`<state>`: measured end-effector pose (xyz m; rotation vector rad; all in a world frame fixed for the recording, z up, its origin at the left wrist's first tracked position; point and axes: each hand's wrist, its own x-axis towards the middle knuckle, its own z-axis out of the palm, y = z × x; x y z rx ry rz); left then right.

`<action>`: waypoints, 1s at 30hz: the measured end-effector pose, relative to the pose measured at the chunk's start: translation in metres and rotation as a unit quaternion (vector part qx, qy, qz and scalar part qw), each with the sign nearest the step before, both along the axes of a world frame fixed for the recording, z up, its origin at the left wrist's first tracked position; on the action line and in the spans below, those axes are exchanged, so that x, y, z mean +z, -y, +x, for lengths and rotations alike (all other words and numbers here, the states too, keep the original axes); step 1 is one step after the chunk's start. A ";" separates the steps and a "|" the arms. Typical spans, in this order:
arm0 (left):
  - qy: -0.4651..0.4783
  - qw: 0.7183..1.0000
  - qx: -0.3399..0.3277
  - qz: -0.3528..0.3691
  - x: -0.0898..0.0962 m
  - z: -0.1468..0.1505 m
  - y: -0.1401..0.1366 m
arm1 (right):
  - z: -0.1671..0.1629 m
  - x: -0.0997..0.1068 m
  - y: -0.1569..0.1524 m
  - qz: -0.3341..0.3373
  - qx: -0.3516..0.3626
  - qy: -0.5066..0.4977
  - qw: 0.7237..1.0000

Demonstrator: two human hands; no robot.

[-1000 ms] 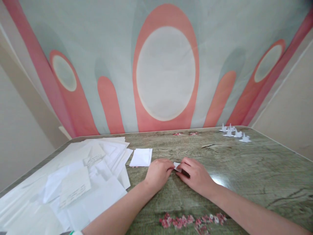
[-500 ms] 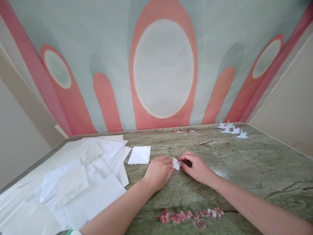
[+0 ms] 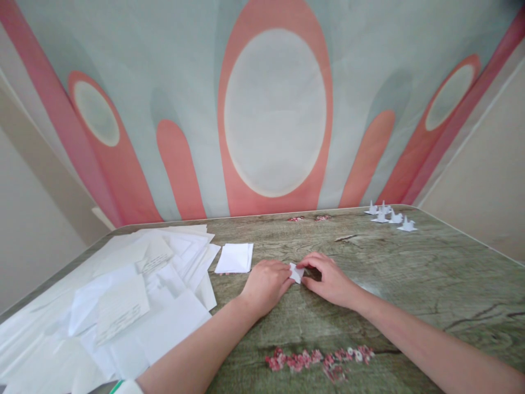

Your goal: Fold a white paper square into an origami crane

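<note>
A small folded piece of white paper [image 3: 296, 273] lies on the wood-grain table between my hands. My left hand [image 3: 268, 284] grips its left edge, fingers closed and palm down; part of the paper is hidden under them. On the other side my right hand [image 3: 326, 278] pinches the paper's right edge between thumb and forefinger. Just left of my left hand sits a neat stack of square white paper [image 3: 233, 258]. Several small folded paper cranes [image 3: 395, 217] stand together at the table's far right.
A spread of loose white sheets [image 3: 172, 323], some with print, covers the table's left side. Pink flower patterns [image 3: 303, 360] show on the tabletop [image 3: 418, 295] near me and at the far edge. Behind the table rises a wall with coral and grey shapes [image 3: 274, 109].
The right fingertips have shifted slightly on the folded paper. Otherwise both hands stay in nearly the same place, and the view has tilted very little.
</note>
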<state>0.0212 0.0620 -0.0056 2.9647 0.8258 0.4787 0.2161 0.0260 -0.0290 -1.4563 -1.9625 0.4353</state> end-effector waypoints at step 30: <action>0.025 0.999 0.018 -0.045 0.003 0.001 0.002 | 0.001 -0.002 0.000 -0.002 -0.002 0.002 1.000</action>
